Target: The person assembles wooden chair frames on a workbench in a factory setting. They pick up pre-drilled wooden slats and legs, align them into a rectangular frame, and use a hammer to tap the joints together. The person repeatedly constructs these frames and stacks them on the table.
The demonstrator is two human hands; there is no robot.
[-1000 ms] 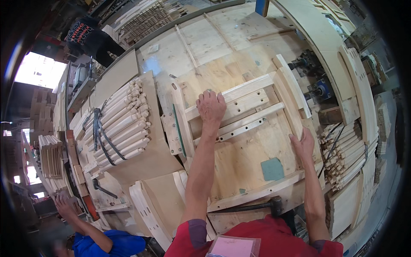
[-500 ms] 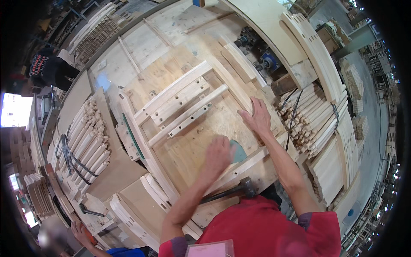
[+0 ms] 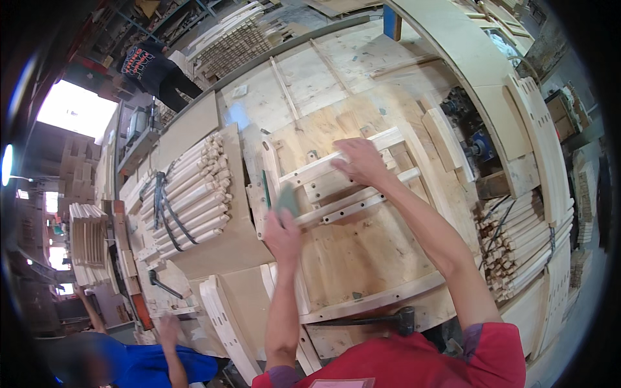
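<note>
My left hand is closed on a thin green sheet, much like sandpaper and blurred by motion. It is at the left corner of a pale wooden frame, by the end of the upper rail. Across the middle of that same rail lies my right hand, fingers and thumb spread to either side of it. Below the rail run a wooden block with dark holes and a round wooden bar. A drilled strip sits against the bar. The frame's near rail crosses in front of me.
A black-headed hammer lies at the near edge. Strapped bundles of wooden sticks stand left and right. Slotted boards lie near left. A co-worker in blue is close at lower left; another person stands far left.
Both hands have moved up and left over the frame, the left carrying the green sheet from the near rail, the right from the right side to the upper rail. My view has shifted left.
</note>
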